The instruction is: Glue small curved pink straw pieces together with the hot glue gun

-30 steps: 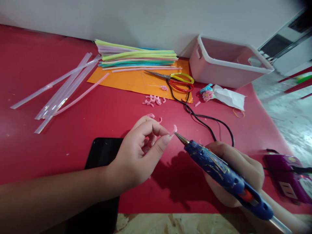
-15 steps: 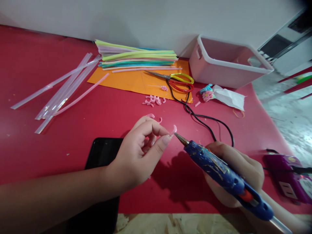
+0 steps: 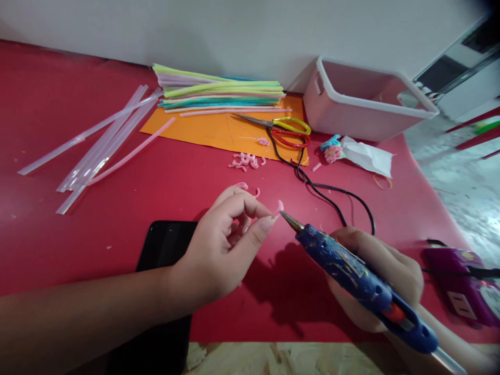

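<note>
Between thumb and forefinger my left hand (image 3: pixel 230 242) pinches a small curved piece of pink pipe cleaner (image 3: pixel 280 207). My right hand (image 3: pixel 378 276) is wrapped around a blue glue gun (image 3: pixel 347 271), whose metal nozzle points up and left and is at the pink piece, touching or nearly so. A clear glue stick (image 3: pixel 449 360) sticks out of the gun's rear end. Beyond my left hand lies a small heap of curled pink pieces (image 3: pixel 246 161), and a couple more lie right behind the fingers.
Colourful pipe cleaners (image 3: pixel 222 94) and scissors (image 3: pixel 269 124) lie on orange card (image 3: pixel 195 133). Clear glue sticks (image 3: pixel 105 140) are at left, a black phone (image 3: pixel 166 245) under my left forearm. A pink bin (image 3: pixel 359 117), a black cord (image 3: pixel 332 188) and a purple power strip (image 3: pixel 457 284) are at right.
The glue gun's nozzle has shifted very slightly at the pink piece. Both hands keep their grip, and nothing else has visibly moved.
</note>
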`<state>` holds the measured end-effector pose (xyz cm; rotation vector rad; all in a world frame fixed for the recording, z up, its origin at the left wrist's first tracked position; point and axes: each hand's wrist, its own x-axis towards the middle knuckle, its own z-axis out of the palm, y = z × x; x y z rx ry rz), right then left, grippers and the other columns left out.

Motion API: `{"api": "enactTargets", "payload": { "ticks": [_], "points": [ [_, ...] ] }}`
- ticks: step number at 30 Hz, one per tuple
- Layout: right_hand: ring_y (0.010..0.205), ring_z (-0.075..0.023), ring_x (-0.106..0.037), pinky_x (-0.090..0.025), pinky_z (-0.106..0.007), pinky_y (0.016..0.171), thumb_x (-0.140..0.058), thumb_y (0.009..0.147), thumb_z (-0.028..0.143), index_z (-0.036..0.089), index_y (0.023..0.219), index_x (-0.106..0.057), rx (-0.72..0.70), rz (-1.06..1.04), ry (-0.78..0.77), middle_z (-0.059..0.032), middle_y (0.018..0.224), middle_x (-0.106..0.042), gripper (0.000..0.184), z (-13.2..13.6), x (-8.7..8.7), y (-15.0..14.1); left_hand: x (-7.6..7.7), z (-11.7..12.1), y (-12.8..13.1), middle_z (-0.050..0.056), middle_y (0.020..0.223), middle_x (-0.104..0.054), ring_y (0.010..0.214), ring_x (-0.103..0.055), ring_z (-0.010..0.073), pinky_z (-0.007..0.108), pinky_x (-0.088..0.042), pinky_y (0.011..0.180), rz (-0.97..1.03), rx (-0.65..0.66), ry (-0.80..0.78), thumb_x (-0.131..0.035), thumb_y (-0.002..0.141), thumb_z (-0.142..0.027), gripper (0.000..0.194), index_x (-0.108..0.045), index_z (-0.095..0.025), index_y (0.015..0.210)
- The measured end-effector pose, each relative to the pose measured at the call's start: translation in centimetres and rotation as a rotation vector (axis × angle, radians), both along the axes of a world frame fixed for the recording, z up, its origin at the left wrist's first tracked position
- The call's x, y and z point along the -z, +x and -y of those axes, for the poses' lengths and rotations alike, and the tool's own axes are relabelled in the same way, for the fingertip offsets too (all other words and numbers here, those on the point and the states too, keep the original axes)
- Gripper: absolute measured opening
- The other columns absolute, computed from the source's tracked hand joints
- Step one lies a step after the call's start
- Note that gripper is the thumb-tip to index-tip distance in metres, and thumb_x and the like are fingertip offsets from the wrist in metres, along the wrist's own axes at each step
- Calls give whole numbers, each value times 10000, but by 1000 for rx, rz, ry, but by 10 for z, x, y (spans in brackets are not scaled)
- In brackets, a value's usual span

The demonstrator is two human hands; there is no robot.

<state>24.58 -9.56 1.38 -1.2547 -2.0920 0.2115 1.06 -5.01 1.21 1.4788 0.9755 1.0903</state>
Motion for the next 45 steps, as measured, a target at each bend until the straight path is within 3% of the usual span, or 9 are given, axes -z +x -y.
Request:
{"api": "enactTargets", "payload": {
  "ticks": [6, 10, 16, 23, 28, 33, 45],
  "points": [
    [693, -177, -677, -553, -285, 594, -613, 836, 138, 218, 950, -587, -44, -47, 29, -38, 838, -678, 142, -2, 0, 1, 1, 0, -1, 17, 845, -491, 757, -520, 147, 268, -421, 613, -10, -3, -4, -600, 966, -247, 140, -591, -195, 837],
    [692, -175, -673, -564, -287, 606, -640, 827, 134, 217, 977, -594, -55, -51, 39, -39, 860, -674, 178, -3, 1, 1, 2, -1, -1, 14, 847, -499, 769, -521, 149, 290, -452, 692, -12, -2, 14, -599, 966, -239, 133, -600, -194, 841],
    [740, -167, -686, -571, -257, 632, -579, 844, 141, 193, 981, -597, -124, -13, 31, -51, 886, -681, 148, -3, 4, 6, 0, -1, 0, 17, 856, -497, 762, -517, 147, 269, -422, 623, 13, 14, -7, -603, 963, -237, 131, -602, -193, 839],
    [761, -199, -701, -586, -290, 643, -606, 843, 118, 207, 994, -591, -105, -40, 49, -51, 884, -683, 176, -3, 7, 7, -1, -1, -1, 3, 821, -510, 745, -507, 136, 273, -452, 687, 48, 62, -8, -594, 972, -218, 133, -597, -194, 841],
    [799, -191, -698, -578, -274, 663, -587, 841, 70, 206, 1002, -593, -158, -50, 42, -51, 914, -681, 211, -3, 6, 5, -2, -2, -1, -9, 806, -524, 718, -502, 116, 246, -450, 660, 173, 155, -134, -602, 966, -206, 131, -580, -194, 838],
    [806, -186, -691, -578, -271, 694, -588, 850, 91, 194, 1001, -596, -112, -58, 51, -60, 922, -677, 183, -2, 6, 6, -2, -1, -1, -20, 797, -511, 691, -484, 102, 228, -432, 614, 221, 197, -199, -602, 975, -218, 127, -577, -195, 853],
    [826, -214, -712, -603, -292, 679, -612, 823, 101, 197, 1014, -602, -201, -46, 36, -66, 902, -695, 214, -4, 6, 8, -3, -1, -2, -22, 806, -521, 706, -495, 102, 240, -414, 618, 198, 185, -157, -609, 967, -206, 144, -585, -195, 825]
  ]
}}
